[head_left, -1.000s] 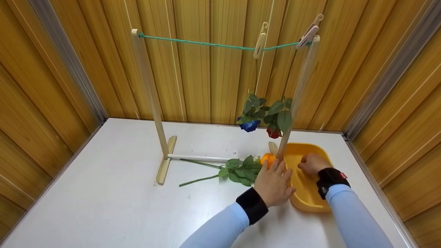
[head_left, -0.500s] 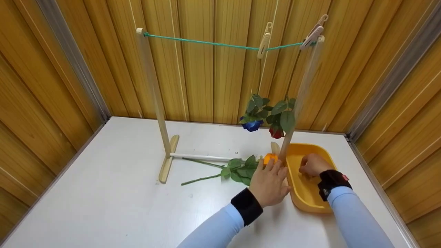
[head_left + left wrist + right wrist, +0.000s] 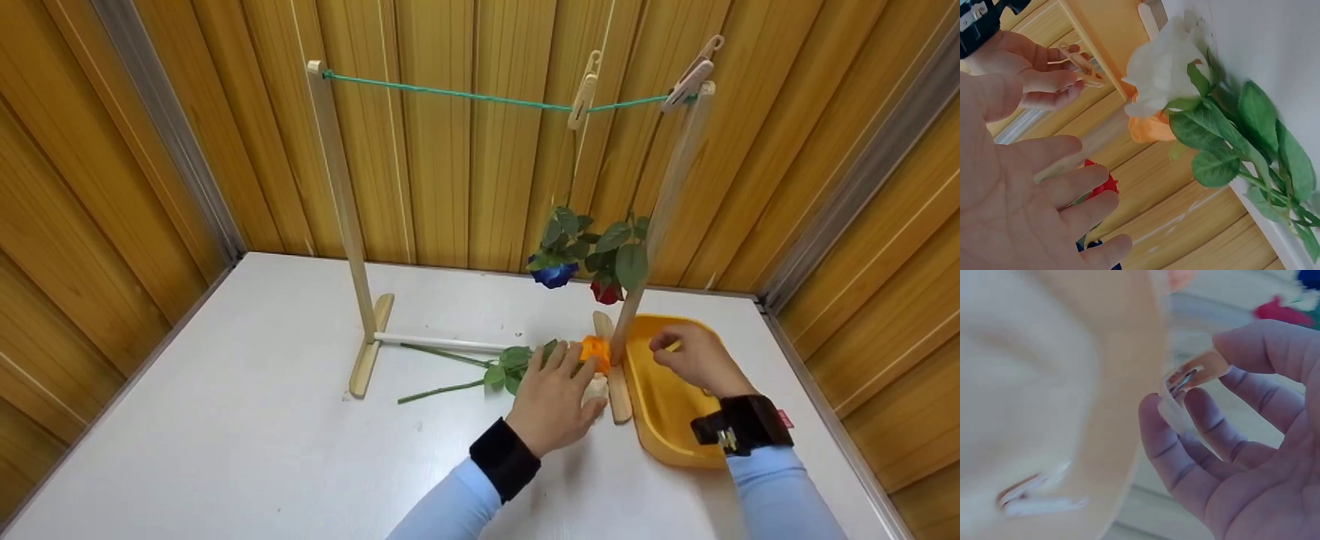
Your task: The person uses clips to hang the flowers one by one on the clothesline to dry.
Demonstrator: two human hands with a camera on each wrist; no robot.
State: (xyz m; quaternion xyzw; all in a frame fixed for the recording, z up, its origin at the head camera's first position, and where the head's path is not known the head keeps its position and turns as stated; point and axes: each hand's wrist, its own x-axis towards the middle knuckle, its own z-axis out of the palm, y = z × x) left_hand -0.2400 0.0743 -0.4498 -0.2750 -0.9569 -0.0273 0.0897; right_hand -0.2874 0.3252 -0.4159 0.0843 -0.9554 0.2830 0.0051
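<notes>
My right hand (image 3: pixel 701 358) is raised over the yellow basin (image 3: pixel 643 420). Its fingertips hold a peach clothespin (image 3: pixel 1202 371) with a metal spring, also visible in the left wrist view as a clothespin (image 3: pixel 1085 70). My left hand (image 3: pixel 551 405), fingers spread and nothing in its grasp, is above two roses lying on the table. One is an orange rose (image 3: pixel 596 352); the other is a white rose (image 3: pixel 1162 70) with green leaves, partly covered by the left hand in the head view. Another clothespin (image 3: pixel 1039 498) lies in the basin.
A wooden rack (image 3: pixel 341 202) carries a green cord (image 3: pixel 450 93). From it, a clothespin (image 3: pixel 583 101) suspends a blue rose (image 3: pixel 555 274) upside down. A second clothespin (image 3: pixel 688 84), by the right post, suspends a red rose (image 3: pixel 606 291). Wood-patterned walls enclose the table.
My right hand has risen from inside the basin, with a clothespin now showing in its fingers. My left hand has shifted left from beside the rack's right foot to over the roses' leaves.
</notes>
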